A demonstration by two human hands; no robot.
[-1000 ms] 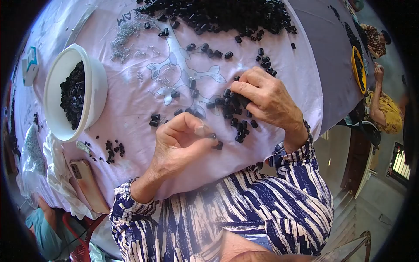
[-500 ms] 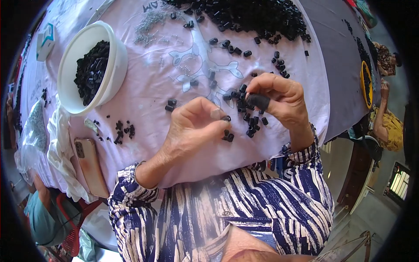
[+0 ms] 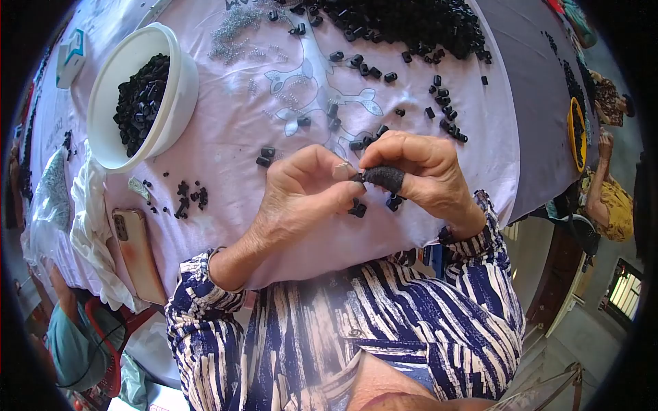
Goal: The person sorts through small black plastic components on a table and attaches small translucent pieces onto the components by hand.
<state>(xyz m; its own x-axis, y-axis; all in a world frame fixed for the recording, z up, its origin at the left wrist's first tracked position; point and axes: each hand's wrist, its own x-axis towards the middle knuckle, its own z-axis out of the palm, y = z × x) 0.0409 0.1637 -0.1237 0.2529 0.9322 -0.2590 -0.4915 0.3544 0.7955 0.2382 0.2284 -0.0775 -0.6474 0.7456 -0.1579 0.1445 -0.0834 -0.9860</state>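
Note:
My left hand [image 3: 298, 188] pinches a small black plastic piece [image 3: 358, 177] between thumb and forefinger; the forefinger wears a pale covering at its tip. My right hand [image 3: 425, 171], with a black cover [image 3: 384, 179] on its thumb, is closed in a pinch right against that piece. What its fingertips hold is hidden. Loose black cylindrical pieces [image 3: 356, 209] lie on the cloth below the hands, and others [image 3: 266, 157] lie left of them. More black pieces [image 3: 449, 113] are scattered beyond my right hand.
A large heap of black pieces [image 3: 411, 24] covers the far cloth, beside a patch of tiny silvery coil-like bits [image 3: 233, 34]. At left stand a white tub [image 3: 181, 103] holding black parts and a phone [image 3: 139, 253]. Another person's arm [image 3: 602, 178] shows at far right.
My right hand has moved left and slightly down, bringing its fingertips against the black piece in my left hand. The left hand has stayed nearly in place.

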